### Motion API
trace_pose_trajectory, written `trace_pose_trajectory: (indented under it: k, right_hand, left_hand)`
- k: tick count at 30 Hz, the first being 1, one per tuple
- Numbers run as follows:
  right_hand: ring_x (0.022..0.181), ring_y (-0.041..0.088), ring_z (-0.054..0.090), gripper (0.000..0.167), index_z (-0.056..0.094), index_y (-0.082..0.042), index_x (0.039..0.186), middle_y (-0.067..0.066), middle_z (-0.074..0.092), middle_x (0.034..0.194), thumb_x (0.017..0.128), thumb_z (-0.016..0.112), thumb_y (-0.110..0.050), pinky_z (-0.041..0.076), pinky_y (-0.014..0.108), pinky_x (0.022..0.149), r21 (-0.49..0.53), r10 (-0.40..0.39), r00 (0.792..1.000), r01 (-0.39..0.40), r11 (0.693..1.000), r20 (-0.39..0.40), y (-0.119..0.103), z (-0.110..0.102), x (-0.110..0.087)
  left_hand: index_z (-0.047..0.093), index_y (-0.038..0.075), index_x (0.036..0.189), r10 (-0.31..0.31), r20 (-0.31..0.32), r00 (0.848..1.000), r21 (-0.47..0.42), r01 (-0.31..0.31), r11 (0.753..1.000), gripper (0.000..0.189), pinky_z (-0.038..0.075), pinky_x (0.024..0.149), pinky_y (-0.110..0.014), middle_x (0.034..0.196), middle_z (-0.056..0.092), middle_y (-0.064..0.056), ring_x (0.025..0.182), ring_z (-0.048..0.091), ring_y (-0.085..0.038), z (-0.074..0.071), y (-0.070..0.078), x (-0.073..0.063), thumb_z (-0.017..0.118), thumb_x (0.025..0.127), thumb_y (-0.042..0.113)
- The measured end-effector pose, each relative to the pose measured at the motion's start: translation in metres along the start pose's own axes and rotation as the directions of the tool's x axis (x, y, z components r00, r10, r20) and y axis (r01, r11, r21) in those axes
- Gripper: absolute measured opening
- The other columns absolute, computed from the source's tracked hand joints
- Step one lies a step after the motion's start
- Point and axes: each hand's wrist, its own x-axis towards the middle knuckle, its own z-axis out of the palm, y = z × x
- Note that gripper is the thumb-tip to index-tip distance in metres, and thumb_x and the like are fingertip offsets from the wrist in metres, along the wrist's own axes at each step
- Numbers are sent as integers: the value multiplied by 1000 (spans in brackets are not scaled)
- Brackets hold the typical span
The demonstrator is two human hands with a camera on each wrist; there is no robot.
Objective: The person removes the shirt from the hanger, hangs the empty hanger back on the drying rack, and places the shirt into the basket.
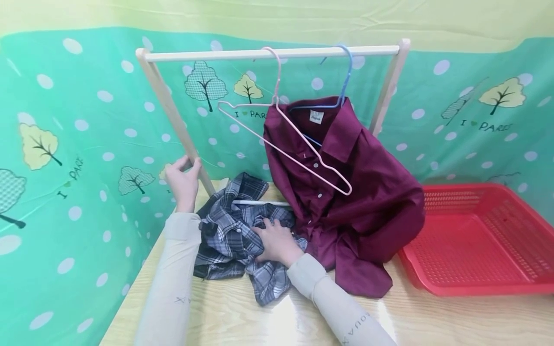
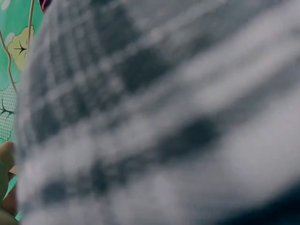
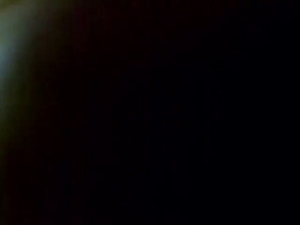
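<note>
In the head view, my left hand point(image 1: 183, 185) is raised at the left post of a white clothes rack point(image 1: 162, 91), pinching it between thumb and fingers. A crumpled grey plaid shirt point(image 1: 229, 233) lies at the foot of that post, and its cloth point(image 2: 140, 112) fills most of the left wrist view. My right hand point(image 1: 277, 242) rests on the plaid shirt with fingers spread. An unloaded pink hanger point(image 1: 259, 137) hangs from the rail. Beside it a maroon shirt point(image 1: 346, 192) is on a blue hanger point(image 1: 346, 77). The right wrist view is almost black.
A red plastic basket point(image 1: 489, 240) stands on the right of the wooden table point(image 1: 225, 317). Behind everything hangs a green dotted cloth point(image 1: 86, 144) printed with trees. The rack's lower bar point(image 1: 259, 203) shows between the two shirts.
</note>
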Motion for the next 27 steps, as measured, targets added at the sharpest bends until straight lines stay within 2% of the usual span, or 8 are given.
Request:
trace_pose_trajectory:
  k: [8,12,15,19,22,27]
  right_hand:
    - [95,30,63,63,69,-26,125,10,66,115,66,90,-38,59,40,66,-70,-107,992,102,992,-71,0,2,2]
    - [87,28,67,55,72,-27,119,9,68,104,68,91,-31,60,39,66,-100,-126,986,116,988,-107,-1,4,1]
    - [83,27,69,50,74,-27,116,9,69,100,69,90,-25,60,39,65,-83,-129,984,119,989,-125,-2,4,1]
    - [83,27,69,43,76,-23,112,8,70,98,71,88,-19,60,41,65,-20,-120,980,118,993,-157,0,1,0]
    - [87,27,69,38,75,-20,110,7,71,97,74,85,-18,59,42,69,71,-87,981,101,992,-176,3,-3,-2]
    - [85,28,70,38,73,-18,114,5,70,97,77,80,-15,59,43,70,225,-44,970,99,969,-239,10,-13,-8]
  left_hand:
    - [77,13,111,1,-8,1000,-3,-1,1000,23,57,91,-29,108,75,-12,97,71,-16,-1,-1,-2,72,89,16]
    - [76,13,112,-7,0,1000,3,7,1000,24,58,90,-28,110,74,-11,98,71,-16,-1,-1,-2,72,89,18]
    - [76,13,113,-15,5,1000,2,15,1000,24,57,91,-29,110,74,-11,100,71,-18,-1,-2,-1,72,89,18]
    - [76,15,113,-19,8,1000,-2,19,1000,24,57,92,-29,111,74,-11,102,71,-20,0,-1,0,72,89,18]
    - [75,16,115,-26,14,1000,-9,26,1000,26,57,92,-29,112,74,-11,103,71,-19,0,1,1,73,90,19]
    - [75,15,115,-20,14,1000,-18,20,1000,26,57,91,-29,112,74,-11,102,71,-19,0,2,0,73,90,18]
